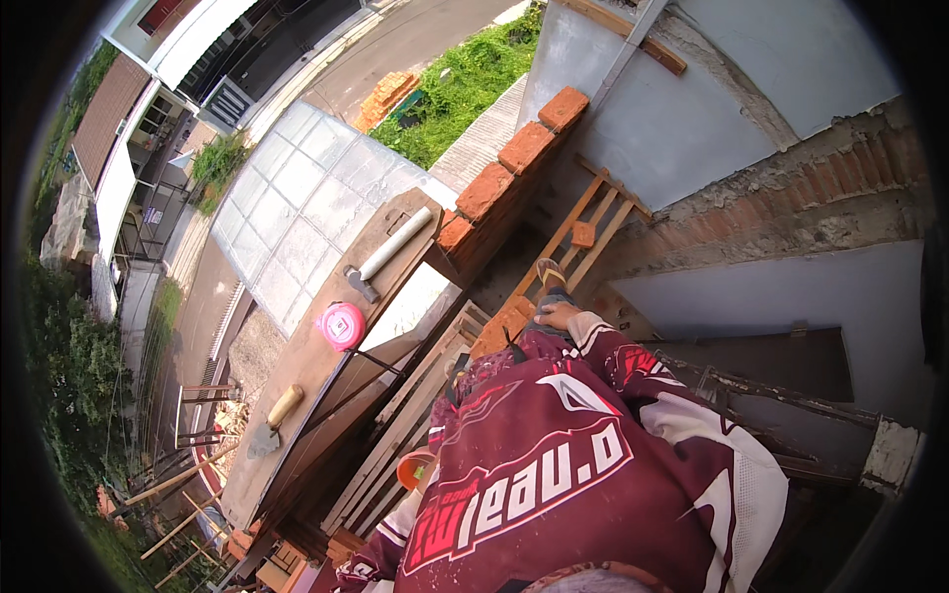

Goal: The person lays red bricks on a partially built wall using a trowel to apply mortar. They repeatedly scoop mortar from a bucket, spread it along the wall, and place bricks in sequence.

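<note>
My right hand (560, 315) rests on my bent leg, fingers seemingly laid out and nothing visible in them. Down my left side, the white-and-maroon sleeve (395, 524) reaches toward an orange bucket (413, 467); my left hand is hidden there. On the long wooden board (321, 371) to the left lie a hammer (390, 247) with a pale handle, a round pink case (341, 326) like a tape measure, and a trowel (277, 420) with a wooden handle. Neither hand touches these tools. Beyond the board's far end runs a row of red bricks (484, 192).
Wooden slats (395, 420) lie between the board and me. A wooden ladder-like frame (583, 232) with a loose brick (583, 235) on it stands ahead. A rough brick wall (781, 212) rises on the right. Far below are a street and a translucent canopy roof (306, 198).
</note>
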A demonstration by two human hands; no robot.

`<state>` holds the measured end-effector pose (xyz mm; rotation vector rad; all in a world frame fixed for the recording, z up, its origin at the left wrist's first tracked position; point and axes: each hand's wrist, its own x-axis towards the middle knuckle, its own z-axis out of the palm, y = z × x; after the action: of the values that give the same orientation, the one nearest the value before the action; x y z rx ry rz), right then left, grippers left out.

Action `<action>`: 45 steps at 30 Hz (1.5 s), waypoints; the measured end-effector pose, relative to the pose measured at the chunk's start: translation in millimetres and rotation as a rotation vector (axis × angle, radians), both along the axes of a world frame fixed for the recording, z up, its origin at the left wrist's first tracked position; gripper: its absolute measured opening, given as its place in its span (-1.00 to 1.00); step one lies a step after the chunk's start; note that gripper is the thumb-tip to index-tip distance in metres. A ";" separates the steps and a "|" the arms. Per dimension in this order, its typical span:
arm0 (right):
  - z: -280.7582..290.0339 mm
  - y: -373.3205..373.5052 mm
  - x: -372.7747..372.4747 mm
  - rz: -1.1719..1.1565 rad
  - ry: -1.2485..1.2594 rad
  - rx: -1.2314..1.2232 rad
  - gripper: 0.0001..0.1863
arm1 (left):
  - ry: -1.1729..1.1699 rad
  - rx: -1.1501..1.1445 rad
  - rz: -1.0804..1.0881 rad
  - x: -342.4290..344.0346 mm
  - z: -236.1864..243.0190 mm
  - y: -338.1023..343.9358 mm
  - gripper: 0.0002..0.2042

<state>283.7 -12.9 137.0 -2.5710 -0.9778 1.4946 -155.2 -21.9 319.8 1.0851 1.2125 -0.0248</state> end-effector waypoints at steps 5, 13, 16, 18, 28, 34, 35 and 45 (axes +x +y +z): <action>-29.0 -56.6 27.8 -0.245 0.195 -0.124 0.11 | 0.015 0.002 -0.024 0.4 -1.4 6.3 -0.52; 1.8 -66.5 13.1 -0.168 0.156 -0.098 -0.16 | 0.023 0.007 -0.019 -4.4 -1.6 7.1 -0.53; 60.1 -10.7 6.6 0.033 0.023 0.065 -0.32 | 0.025 0.016 0.008 -9.5 -1.1 0.8 -0.54; 96.3 37.7 -26.4 0.027 -0.133 0.515 -0.49 | 0.021 0.025 0.025 -10.8 -1.6 -4.4 -0.54; 182.7 250.7 -154.4 0.696 -0.445 1.091 -0.55 | 0.001 0.045 0.049 -9.3 -7.4 -15.3 -0.56; 170.4 289.1 -131.7 0.986 -0.559 0.832 -0.64 | 0.001 0.029 0.010 -8.9 -17.7 -8.2 -0.57; 171.4 289.8 -128.8 1.014 -0.580 0.935 -0.66 | 0.003 0.023 0.004 -8.6 -19.4 -7.2 -0.57; 168.5 130.6 -59.6 0.314 -0.013 0.827 -0.56 | 0.055 -0.077 -0.065 2.2 -34.9 19.3 -0.58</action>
<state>224.1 117.7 305.5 -1.8846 -1.6206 0.8191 -153.1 -2.6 284.9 1.0619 1.2153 -0.1517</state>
